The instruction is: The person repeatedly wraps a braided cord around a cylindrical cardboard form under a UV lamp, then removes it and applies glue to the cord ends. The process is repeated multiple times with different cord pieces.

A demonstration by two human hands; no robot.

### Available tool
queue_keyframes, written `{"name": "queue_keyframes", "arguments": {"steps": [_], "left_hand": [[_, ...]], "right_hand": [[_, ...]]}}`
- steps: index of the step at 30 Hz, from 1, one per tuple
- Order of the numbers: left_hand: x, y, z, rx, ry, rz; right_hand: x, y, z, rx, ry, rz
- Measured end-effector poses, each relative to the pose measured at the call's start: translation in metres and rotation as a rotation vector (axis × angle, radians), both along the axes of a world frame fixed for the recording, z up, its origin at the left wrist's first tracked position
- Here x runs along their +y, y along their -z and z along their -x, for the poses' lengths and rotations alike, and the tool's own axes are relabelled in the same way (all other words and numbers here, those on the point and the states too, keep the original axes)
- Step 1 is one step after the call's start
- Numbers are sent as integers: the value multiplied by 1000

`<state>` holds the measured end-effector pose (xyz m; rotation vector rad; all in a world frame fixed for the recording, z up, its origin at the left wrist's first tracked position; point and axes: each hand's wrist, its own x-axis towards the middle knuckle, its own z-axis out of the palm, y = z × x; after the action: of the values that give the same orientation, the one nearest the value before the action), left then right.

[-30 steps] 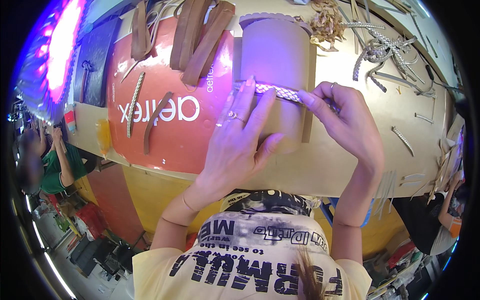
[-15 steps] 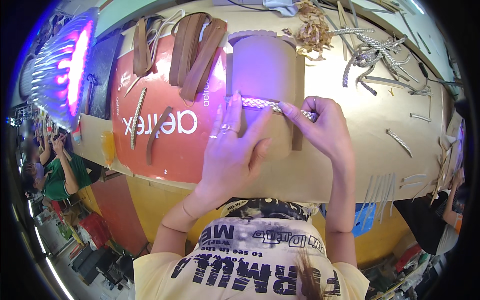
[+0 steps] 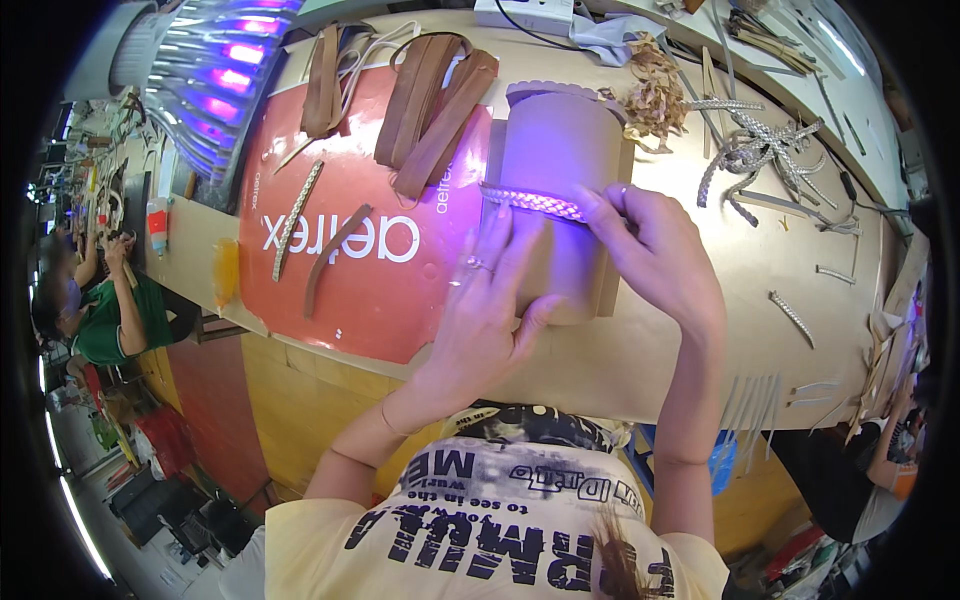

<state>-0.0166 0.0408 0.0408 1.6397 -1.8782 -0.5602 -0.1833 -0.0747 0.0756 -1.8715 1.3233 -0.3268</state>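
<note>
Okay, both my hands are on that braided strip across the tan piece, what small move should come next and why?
Probably press the braided strip flat from left toward right. The left hand lies flat over the tan piece with fingertips at the strip, while the right hand pinches the strip's right end at the piece's edge.

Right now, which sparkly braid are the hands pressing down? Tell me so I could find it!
Find the big red sheet on the workbench; just right of it lies a tan leather piece lit purple. The silvery braided strip lies across it, under the left hand and right hand. Other braids lie loose and untouched; only this one glows purple between fingers.
</note>
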Motion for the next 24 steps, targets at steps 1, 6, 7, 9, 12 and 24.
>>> {"name": "queue_keyframes", "arguments": {"steps": [1, 6, 7, 9, 12, 24], "left_hand": [[0, -1, -1, -40, -24, 3], [-11, 0, -6, -17, 15, 85], [-14, 1, -5, 41, 57, 69], [-17, 4, -4, 79, 113, 36], [-18, 6, -3, 36, 145, -8], [-21, -2, 0, 11, 156, -66]], "right_hand": [[-1, 1, 4, -24, -3, -31], [-4, 7, 7, -118, 30, -100], [-4, 8, 7, -124, 32, -103], [-6, 8, 7, -120, 29, -121], [-9, 7, 8, -89, 13, -145], [-13, -23, 12, -128, -63, -131]]}}
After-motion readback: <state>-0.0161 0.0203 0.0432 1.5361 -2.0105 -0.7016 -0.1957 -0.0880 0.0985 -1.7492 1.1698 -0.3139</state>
